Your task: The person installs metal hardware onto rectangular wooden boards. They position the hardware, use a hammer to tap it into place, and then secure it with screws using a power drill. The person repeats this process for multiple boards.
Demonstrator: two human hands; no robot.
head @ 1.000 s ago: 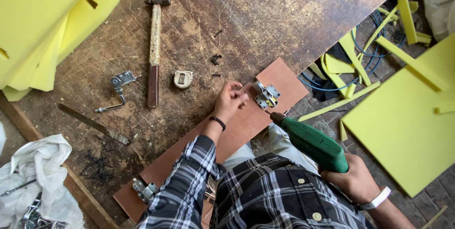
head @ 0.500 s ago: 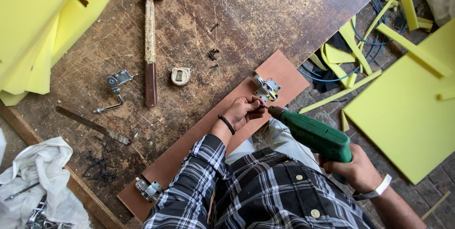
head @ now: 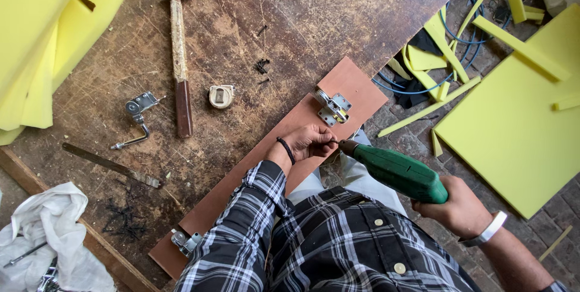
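My right hand (head: 457,208) grips a green power drill (head: 397,171) whose tip points left, toward my left hand. My left hand (head: 310,141) is pinched shut at the drill tip, holding what looks like a small screw or bit; it is too small to tell which. Both hands hover at the near edge of a long brown board (head: 241,186) lying on the worn wooden table (head: 290,20). A metal hinge (head: 333,107) sits on the board's far end, just beyond my left hand. Another hinge (head: 185,242) is at the board's near end.
A hammer (head: 179,62), a small tape measure (head: 221,95), a metal bracket (head: 136,116), a flat metal bar (head: 112,165) and loose black screws (head: 125,218) lie on the table. Yellow foam sheets (head: 42,38) are at the left; a yellow foam slab (head: 519,123), offcuts and blue cable (head: 417,89) lie on the brick floor.
My left hand has pulled back from the hinge on the board to the drill tip and closed there. The drill has stayed almost in place.
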